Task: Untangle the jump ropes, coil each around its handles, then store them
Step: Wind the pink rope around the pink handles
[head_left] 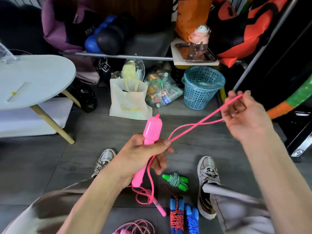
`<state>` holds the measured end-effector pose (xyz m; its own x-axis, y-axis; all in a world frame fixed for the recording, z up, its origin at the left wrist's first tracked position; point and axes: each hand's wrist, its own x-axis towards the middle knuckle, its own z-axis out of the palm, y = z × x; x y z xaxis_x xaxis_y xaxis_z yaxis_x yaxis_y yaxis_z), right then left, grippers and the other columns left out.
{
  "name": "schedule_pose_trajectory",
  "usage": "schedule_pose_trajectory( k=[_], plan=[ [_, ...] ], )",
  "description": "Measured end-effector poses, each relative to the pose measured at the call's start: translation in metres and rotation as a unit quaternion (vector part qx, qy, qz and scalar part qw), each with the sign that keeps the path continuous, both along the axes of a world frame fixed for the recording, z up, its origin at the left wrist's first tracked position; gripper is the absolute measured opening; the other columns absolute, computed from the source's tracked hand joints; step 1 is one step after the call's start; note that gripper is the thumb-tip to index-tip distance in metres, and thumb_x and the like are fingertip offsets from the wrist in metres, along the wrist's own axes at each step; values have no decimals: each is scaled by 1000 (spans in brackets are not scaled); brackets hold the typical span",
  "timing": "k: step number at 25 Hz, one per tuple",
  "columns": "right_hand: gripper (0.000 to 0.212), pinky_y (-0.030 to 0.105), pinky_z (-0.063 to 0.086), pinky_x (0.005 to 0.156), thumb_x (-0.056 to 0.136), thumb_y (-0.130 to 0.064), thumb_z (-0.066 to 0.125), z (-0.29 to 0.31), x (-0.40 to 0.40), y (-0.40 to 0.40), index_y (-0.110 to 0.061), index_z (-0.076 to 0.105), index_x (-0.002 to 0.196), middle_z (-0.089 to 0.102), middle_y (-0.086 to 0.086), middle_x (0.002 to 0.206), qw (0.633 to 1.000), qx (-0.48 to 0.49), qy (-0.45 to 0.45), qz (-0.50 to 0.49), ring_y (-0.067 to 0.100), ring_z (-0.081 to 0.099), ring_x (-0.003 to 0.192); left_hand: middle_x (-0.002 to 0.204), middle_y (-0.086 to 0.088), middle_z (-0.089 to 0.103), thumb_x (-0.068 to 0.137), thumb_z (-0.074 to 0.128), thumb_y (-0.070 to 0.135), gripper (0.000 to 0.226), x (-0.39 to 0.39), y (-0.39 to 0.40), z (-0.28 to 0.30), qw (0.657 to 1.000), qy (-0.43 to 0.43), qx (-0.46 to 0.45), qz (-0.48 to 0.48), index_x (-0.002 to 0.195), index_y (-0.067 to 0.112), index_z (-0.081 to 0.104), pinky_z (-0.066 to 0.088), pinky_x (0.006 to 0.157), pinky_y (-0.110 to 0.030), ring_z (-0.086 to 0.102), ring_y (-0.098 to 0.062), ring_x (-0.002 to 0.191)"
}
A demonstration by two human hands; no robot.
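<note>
Left hand [145, 151] grips the pink handle [152, 129] upright; right hand [243, 115], raised well apart, pinches a loop of pink rope [199, 123].

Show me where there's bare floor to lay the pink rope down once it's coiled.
Bare grey floor lies between the white table's leg and the left shoe; a smaller patch lies ahead, between the white tote bag and the left hand. Between the shoes it's crowded: the coiled green rope, the blue-handled ropes and the pink rope's slack.
</note>
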<state>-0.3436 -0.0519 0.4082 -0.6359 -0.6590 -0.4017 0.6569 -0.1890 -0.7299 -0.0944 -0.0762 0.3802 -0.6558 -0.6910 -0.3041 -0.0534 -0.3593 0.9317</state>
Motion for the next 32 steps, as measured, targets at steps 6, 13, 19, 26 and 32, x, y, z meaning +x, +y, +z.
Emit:
schedule_pose_trajectory(
  k=[6, 13, 19, 26, 32],
  plan=[
    [42, 40, 53, 79, 89, -42, 49, -19, 73, 5, -5, 65, 102, 74, 15, 98, 929, 54, -2, 366, 25, 68, 77, 45, -9, 52, 80, 62, 24, 23, -2, -1, 4, 998, 21, 8, 66, 75, 2, 65, 39, 51, -30, 44, -15, 32],
    [11, 31, 56, 64, 89, -13, 58, -13, 74, 2, -6, 66, 92, 75, 13, 89, 928, 24, 174, 328, 18, 68, 65, 50, -13, 54, 80, 65, 25, 27, -4, -3, 1, 997, 21, 29, 64, 76, -2, 66, 44, 47, -28, 45, -18, 34],
    [14, 20, 53, 50, 99, -22, 51, -8, 15, -3, -17, 60, 90, 74, -3, 71, 996, 48, 56, 60, 9, 66, 59, 50, -13, 53, 82, 64, 22, 23, -1, 0, 0, 999, 9, 20, 45, 76, -1, 66, 45, 48, -29, 46, -18, 35],
    [20, 28, 56, 58, 87, -16, 56, -18, 94, 6, -7, 67, 101, 74, 7, 90, 905, 36, 84, 416, 17, 63, 67, 51, -11, 56, 81, 63, 27, 30, -5, -1, -2, 996, 26, 14, 79, 84, -3, 66, 43, 53, -32, 46, -18, 35],
    [40, 23, 54, 89, 82, 11, 49, -12, 77, 9, -13, 72, 104, 75, -3, 101, 779, -10, 541, 317, 5, 70, 96, 56, -13, 59, 80, 64, 24, 26, -1, -2, -3, 998, 16, 9, 65, 83, 0, 70, 42, 58, -33, 49, -19, 39]
  ],
)
